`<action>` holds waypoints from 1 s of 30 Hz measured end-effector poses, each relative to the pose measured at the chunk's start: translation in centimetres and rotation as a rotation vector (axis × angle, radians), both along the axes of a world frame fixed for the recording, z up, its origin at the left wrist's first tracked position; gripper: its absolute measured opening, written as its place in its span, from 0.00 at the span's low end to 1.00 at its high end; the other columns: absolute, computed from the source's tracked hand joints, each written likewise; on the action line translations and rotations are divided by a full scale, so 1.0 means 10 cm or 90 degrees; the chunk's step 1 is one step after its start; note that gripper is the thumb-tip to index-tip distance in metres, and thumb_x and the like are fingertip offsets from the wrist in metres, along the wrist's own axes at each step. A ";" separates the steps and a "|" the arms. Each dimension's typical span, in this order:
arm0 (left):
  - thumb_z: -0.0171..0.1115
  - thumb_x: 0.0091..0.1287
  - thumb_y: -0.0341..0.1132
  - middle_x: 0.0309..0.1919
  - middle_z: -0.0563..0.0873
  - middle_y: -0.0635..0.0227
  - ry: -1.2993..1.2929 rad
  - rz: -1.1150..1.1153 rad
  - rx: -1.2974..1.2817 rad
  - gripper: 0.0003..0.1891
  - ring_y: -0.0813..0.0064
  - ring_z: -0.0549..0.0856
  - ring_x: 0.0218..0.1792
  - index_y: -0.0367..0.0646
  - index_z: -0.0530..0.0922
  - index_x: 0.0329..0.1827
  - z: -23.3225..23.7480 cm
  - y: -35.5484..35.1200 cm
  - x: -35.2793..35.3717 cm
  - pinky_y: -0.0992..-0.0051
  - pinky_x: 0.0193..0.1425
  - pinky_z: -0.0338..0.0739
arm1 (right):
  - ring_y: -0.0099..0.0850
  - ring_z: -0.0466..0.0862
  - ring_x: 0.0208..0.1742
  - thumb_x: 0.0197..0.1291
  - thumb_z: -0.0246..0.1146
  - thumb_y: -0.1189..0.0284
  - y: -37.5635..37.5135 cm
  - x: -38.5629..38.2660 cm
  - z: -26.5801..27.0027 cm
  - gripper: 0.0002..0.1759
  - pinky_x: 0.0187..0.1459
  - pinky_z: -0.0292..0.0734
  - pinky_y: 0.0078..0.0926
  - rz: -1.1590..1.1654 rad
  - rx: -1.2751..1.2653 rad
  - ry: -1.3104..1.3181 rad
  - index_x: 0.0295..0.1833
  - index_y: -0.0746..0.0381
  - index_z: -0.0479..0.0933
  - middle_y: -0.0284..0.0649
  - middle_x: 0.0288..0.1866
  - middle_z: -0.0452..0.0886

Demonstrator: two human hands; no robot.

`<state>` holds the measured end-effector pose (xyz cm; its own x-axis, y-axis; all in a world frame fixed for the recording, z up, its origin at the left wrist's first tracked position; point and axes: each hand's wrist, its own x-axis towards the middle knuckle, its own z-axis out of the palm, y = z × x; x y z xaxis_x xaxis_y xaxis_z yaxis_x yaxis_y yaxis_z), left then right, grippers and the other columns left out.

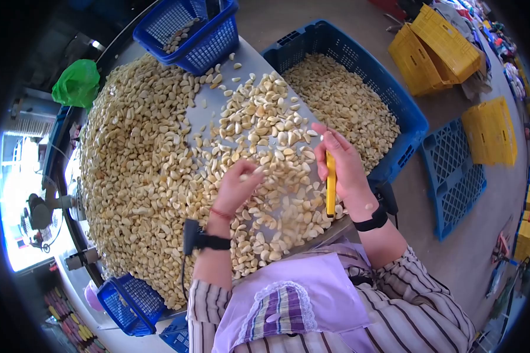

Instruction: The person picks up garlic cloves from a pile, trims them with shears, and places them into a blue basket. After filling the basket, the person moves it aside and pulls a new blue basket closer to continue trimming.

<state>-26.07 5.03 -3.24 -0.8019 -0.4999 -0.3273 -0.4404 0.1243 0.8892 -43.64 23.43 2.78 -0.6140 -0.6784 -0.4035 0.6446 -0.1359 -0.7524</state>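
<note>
Peeled garlic cloves (pixel 141 135) lie in a big heap on a metal table, with a thinner spread of cloves (pixel 265 112) in front of my hands. My left hand (pixel 237 187) is low over the cloves, its fingers curled around what look like pale garlic cloves. To its right, my right hand (pixel 344 165) grips a slim yellow utility knife (pixel 331 185) with a black end; its blade cannot be made out. A pale bit shows at the right fingertips, too small to name. Some cloves below my hands are smeared by motion.
A large blue crate (pixel 412 126) full of garlic pieces stands right of the table. A small blue basket (pixel 188 41) sits at the table's far end, another blue basket (pixel 132 306) at lower left. Yellow crates (pixel 433 53) and a blue pallet (pixel 453 170) lie on the floor.
</note>
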 end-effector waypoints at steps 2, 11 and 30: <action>0.57 0.65 0.35 0.27 0.79 0.69 0.186 0.082 0.469 0.07 0.74 0.78 0.22 0.46 0.73 0.44 0.11 -0.10 0.18 0.78 0.23 0.74 | 0.18 0.70 0.17 0.69 0.55 0.60 0.06 -0.08 -0.07 0.19 0.19 0.64 0.13 -0.022 0.005 -0.005 0.60 0.58 0.73 0.31 0.26 0.75; 0.52 0.72 0.43 0.25 0.83 0.66 0.195 -0.012 -0.181 0.15 0.69 0.83 0.27 0.38 0.78 0.37 0.18 0.02 -0.48 0.71 0.32 0.79 | 0.19 0.70 0.16 0.69 0.56 0.60 0.05 -0.05 -0.11 0.20 0.18 0.64 0.15 -0.071 0.043 -0.001 0.60 0.59 0.73 0.31 0.25 0.74; 0.57 0.67 0.39 0.25 0.80 0.72 0.034 -0.092 0.338 0.09 0.77 0.79 0.23 0.46 0.77 0.45 -0.01 -0.05 -0.61 0.77 0.24 0.73 | 0.18 0.70 0.17 0.70 0.54 0.59 0.12 0.16 -0.12 0.22 0.19 0.64 0.14 -0.079 0.106 0.014 0.62 0.60 0.72 0.32 0.27 0.73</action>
